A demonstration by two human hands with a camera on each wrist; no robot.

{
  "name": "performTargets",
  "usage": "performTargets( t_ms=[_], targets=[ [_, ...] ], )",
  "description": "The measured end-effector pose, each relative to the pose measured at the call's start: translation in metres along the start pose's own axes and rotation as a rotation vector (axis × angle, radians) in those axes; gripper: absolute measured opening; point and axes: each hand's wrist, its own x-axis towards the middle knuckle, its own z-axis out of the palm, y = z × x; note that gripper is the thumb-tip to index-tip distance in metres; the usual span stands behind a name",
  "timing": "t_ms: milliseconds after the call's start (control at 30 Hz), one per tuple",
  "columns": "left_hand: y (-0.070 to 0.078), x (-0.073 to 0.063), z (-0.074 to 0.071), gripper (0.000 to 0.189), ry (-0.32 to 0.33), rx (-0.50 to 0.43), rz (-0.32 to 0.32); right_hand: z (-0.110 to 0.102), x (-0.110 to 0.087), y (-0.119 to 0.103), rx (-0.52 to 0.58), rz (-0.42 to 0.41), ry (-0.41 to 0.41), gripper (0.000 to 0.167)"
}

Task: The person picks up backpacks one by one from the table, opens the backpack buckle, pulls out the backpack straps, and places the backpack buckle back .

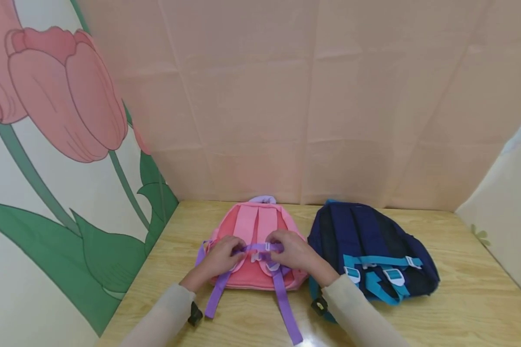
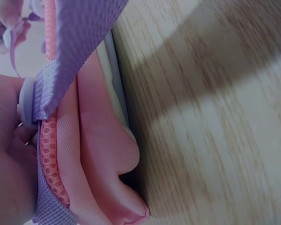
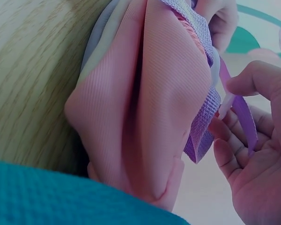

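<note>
A pink backpack (image 1: 245, 217) lies on the table with its padded shoulder straps facing up. Across them runs a purple chest strap (image 1: 256, 247) with a white slider (image 1: 267, 246). My left hand (image 1: 221, 258) grips the strap's left end; close to its fingers in the left wrist view is a pale plastic buckle (image 2: 27, 101). At the strap's right end, my right hand (image 1: 293, 250) pinches the webbing and a white plastic piece (image 3: 227, 104) between thumb and fingers. Two loose purple webbing tails (image 1: 286, 308) hang toward the front of the table.
Just right of the pink bag lies a navy backpack (image 1: 373, 226) with teal straps (image 1: 384, 260) and white buckles. The wooden table (image 1: 165, 250) meets a pinkish cloth backdrop (image 1: 260, 120) behind and a tulip-printed panel (image 1: 65, 96) at left.
</note>
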Motion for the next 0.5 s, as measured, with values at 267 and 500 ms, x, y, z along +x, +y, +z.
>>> performTargets(
  t_ms=[267,500],
  targets=[
    [-0.0009,0.0,0.0006,0.014,-0.01,-0.003,-0.012,-0.0016,-0.0026,0.005,0.01,0.027,0.002,0.027],
    [-0.0016,0.0011,0.0007,0.014,-0.011,-0.007,0.001,-0.0038,-0.0051,0.0099,0.012,-0.004,0.026,0.028]
  ],
)
